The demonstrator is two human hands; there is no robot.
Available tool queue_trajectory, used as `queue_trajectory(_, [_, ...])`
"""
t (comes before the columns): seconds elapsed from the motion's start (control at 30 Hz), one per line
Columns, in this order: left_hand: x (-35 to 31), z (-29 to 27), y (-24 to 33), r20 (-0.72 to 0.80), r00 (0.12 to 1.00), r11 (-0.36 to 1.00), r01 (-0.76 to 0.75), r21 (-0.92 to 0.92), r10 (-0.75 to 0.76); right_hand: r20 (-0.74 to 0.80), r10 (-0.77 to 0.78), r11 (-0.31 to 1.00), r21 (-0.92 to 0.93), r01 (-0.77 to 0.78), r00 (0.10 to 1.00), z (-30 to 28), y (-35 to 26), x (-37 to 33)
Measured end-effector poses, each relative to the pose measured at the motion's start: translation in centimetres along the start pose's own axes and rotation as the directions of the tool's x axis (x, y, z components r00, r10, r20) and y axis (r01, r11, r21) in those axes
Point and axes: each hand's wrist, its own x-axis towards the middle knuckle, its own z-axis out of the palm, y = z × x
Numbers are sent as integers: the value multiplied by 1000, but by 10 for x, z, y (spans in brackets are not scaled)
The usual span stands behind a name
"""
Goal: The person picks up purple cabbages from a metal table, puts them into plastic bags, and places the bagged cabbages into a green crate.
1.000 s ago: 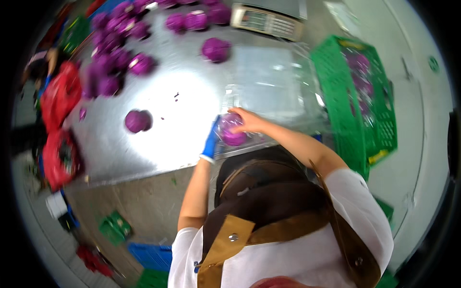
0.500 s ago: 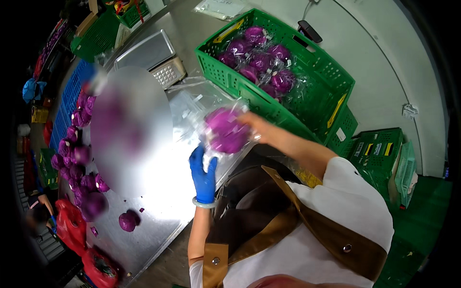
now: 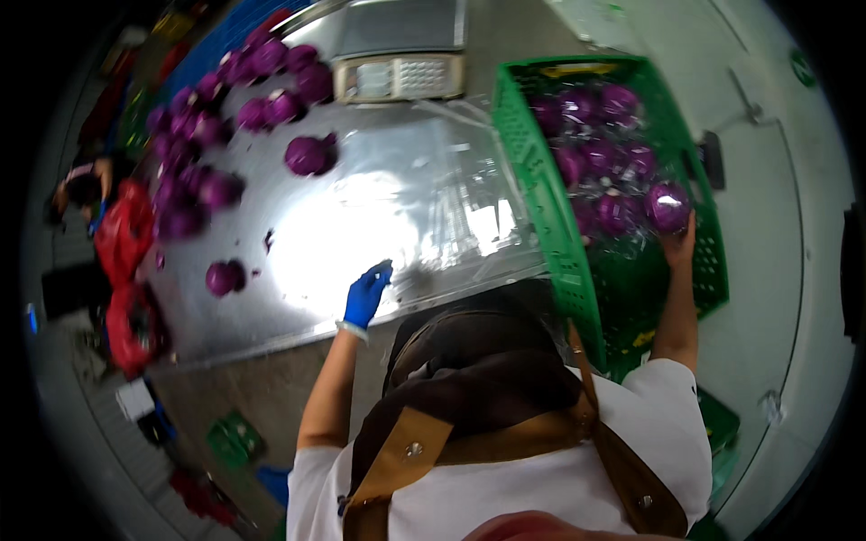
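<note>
At the right, my right hand [image 3: 678, 242] is closed round a purple cabbage in clear wrap [image 3: 667, 204], inside the green crate [image 3: 561, 257]. Beside it in the crate sit several more wrapped purple cabbages [image 3: 603, 158]. Over the near edge of the metal table [image 3: 298, 316], my blue-gloved left hand [image 3: 364, 298] has its fingertips drawn together. Whether anything small is pinched there I cannot make out. Clear plastic bags [image 3: 460, 198] lie flat on the table between this hand and the crate.
Several bare purple cabbages [image 3: 189, 135] are piled at the table's left. A single cabbage [image 3: 221, 278] and leaf scraps lie nearer. A scale [image 3: 399, 77] stands at the back. Red bags [image 3: 124, 230] lie along the left edge, with another person [image 3: 86, 187] beyond.
My right hand has carried the wrapped cabbage from over the table into the crate. My left hand has come away from it, its fingers now drawn together. The view has turned.
</note>
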Motion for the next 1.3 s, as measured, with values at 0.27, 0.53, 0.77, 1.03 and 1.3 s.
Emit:
queue_trajectory(0.27, [90,-15,-3,-102,813,722,-442,532,573,-460,-312,47,-881,-470,831,-72,-53,49])
queue_trajectory(0.53, [141,-61,-90,178,968,947,-216,240,176,676,-415,-178,-717,674,610,300,109,-138])
queue_trajectory(0.77, [86,-82,34,114,948,874,-318,367,297,875,482,-140,24,990,47,442,323,-207])
queue_trajectory(1.03, [32,-133,-48,111,929,770,-356,529,353,371,926,320,-669,671,-71,546,342,-195])
queue_trajectory(1.3, [44,-157,-44,-107,918,840,-296,455,381,863,493,91,76,993,-111,800,435,-183])
